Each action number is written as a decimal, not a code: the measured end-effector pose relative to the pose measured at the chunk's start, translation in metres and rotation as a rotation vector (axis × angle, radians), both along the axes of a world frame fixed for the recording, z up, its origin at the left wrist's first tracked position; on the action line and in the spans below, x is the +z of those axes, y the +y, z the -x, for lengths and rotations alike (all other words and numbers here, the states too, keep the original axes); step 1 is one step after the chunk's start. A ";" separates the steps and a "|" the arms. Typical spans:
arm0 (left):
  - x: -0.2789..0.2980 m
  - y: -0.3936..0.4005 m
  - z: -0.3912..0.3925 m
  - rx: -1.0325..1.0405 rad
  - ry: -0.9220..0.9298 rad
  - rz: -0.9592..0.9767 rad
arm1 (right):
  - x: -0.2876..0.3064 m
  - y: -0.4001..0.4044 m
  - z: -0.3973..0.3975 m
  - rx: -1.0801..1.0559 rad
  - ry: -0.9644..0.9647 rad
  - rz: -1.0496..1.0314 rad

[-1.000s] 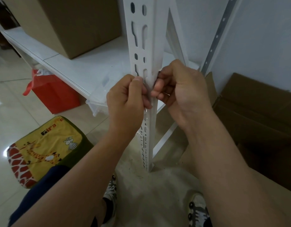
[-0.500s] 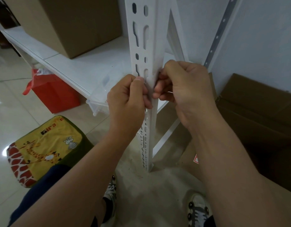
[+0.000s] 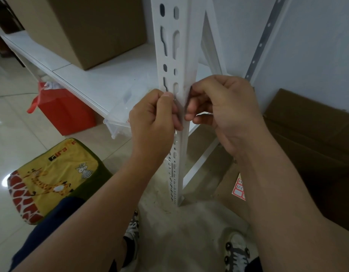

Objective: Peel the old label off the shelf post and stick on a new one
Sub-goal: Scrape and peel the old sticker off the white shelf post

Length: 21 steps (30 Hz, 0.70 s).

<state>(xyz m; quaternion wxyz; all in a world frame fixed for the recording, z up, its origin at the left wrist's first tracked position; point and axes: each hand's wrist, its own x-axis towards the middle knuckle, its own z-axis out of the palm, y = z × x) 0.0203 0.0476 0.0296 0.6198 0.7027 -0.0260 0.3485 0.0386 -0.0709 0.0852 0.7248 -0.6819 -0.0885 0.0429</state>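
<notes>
The shelf post stands upright in the middle of the view, white and slotted, running from the top edge down to the dusty floor. Any label on it is hidden: both hands meet on the post about halfway down and cover that stretch. The left hand sits at the post's 9 o'clock side, fingers curled, thumb pressed against the front face. The right hand sits at its 3 o'clock side, fingers curled in toward the corner edge as if pinching something thin there; what it pinches I cannot tell.

By the look of it this is the peeling or the pressing-on step, and the view does not settle which. Either way the next move calls for a steady pinch and a slow pull or rub along the post's edge.

At 5 o'clock from the hands a sheet of red-bordered labels lies on flattened cardboard. At 10 o'clock a cardboard box stands on the white shelf; at 8 o'clock sits a giraffe-print cushion.
</notes>
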 end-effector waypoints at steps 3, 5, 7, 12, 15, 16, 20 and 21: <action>0.000 -0.001 0.001 0.002 0.000 -0.001 | -0.002 0.004 0.002 -0.061 -0.027 -0.026; 0.000 -0.001 0.001 0.003 0.001 -0.004 | -0.004 0.007 0.003 -0.147 -0.156 0.054; 0.001 0.000 0.002 -0.002 0.005 -0.010 | -0.006 0.008 0.003 -0.227 -0.337 0.232; 0.000 0.004 0.003 -0.044 0.019 -0.023 | -0.026 -0.011 -0.013 -0.346 -0.232 0.313; -0.001 0.005 0.003 -0.040 0.020 -0.040 | -0.026 -0.019 -0.009 -0.268 -0.237 0.204; -0.001 0.004 0.002 -0.027 0.024 -0.039 | -0.026 -0.019 -0.006 -0.233 -0.238 0.170; 0.000 -0.001 0.002 0.026 0.018 -0.041 | -0.031 -0.021 0.001 -0.157 -0.188 0.025; 0.000 -0.002 0.003 0.038 0.016 -0.040 | -0.030 -0.021 0.001 -0.135 -0.180 -0.014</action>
